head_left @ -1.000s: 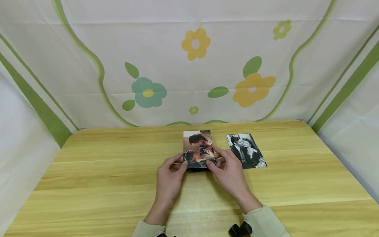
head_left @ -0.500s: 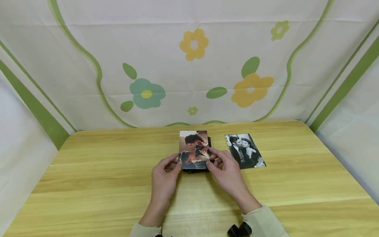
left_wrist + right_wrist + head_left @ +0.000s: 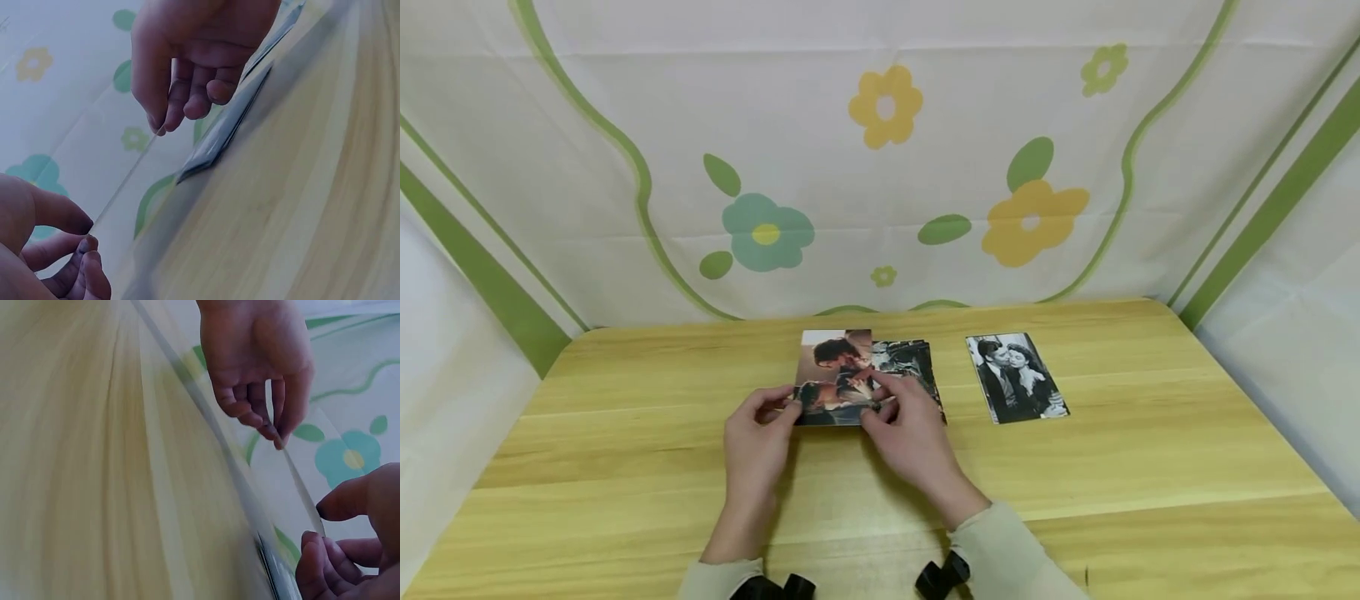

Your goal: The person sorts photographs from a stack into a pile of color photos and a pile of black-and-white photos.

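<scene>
A colour photo card [image 3: 831, 360] showing two people is pinched at its lower left side by my left hand [image 3: 758, 442]. My right hand [image 3: 913, 437] pinches the same card at its lower right side. Both wrist views show the card [image 3: 125, 184] edge-on, as a thin line between the two hands, raised off the table. Just right of it lies a stack of photo cards [image 3: 904, 357], the top one dark and black-and-white. The held card and my right hand cover part of this stack.
Farther right on the wooden table [image 3: 1150, 433] lies a black-and-white photo card [image 3: 1018, 379] of a couple, with another card's edge showing under it. A white cloth [image 3: 820, 100] with flowers stands behind the table. Black wrist cameras [image 3: 942, 575] sit at both sleeves.
Both hands have lifted the colour photo card off the stack and carried it left. The black-and-white stack beneath it now shows. The photo card at the right has stayed in place.
</scene>
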Available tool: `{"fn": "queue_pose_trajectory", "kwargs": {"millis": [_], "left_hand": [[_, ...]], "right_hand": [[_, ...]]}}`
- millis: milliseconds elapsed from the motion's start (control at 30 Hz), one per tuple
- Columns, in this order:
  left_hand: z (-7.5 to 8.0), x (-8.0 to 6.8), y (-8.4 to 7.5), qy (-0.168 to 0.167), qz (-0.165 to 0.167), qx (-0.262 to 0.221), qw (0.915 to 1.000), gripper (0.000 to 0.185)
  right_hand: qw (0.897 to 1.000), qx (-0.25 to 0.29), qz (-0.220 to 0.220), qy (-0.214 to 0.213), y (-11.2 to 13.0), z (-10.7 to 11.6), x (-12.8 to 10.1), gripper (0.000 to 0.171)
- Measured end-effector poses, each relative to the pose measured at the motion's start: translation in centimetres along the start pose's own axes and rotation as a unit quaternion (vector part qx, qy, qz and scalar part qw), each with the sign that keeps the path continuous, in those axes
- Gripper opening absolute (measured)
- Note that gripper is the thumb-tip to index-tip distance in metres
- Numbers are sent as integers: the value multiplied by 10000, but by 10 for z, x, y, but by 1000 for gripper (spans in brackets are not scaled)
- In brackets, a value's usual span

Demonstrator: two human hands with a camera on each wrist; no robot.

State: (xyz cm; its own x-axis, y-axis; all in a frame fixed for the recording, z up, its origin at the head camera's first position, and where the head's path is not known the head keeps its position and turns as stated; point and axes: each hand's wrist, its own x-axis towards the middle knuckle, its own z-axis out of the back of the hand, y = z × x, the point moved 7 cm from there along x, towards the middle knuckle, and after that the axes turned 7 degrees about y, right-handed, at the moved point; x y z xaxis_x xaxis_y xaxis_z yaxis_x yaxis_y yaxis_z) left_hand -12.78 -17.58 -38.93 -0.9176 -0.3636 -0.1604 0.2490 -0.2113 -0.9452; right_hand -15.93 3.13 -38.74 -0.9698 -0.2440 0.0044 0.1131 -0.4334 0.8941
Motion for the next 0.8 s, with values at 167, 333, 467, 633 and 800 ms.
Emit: {"fn": "queue_pose_trajectory", "kwargs": {"millis": [167,333,467,633,800], "left_hand": [[28,7,6,-360,105,214,9991,24],[47,11,13,-569,193,287,9978,26],[53,14,18,-585,254,334,9974,28],[57,17,19,-622,227,474,9967,27],[59,19,20,-578,146,827,9948,26]], "right_hand": [[9993,87,-118,333,14,-30,8,62],[9974,231,-325,605,21,-53,14,64],[9970,133,-429,633,21,-64,18,64],[9974,-88,-449,558,22,-69,20,62],[9970,-430,-434,481,24,-72,21,61]]}}
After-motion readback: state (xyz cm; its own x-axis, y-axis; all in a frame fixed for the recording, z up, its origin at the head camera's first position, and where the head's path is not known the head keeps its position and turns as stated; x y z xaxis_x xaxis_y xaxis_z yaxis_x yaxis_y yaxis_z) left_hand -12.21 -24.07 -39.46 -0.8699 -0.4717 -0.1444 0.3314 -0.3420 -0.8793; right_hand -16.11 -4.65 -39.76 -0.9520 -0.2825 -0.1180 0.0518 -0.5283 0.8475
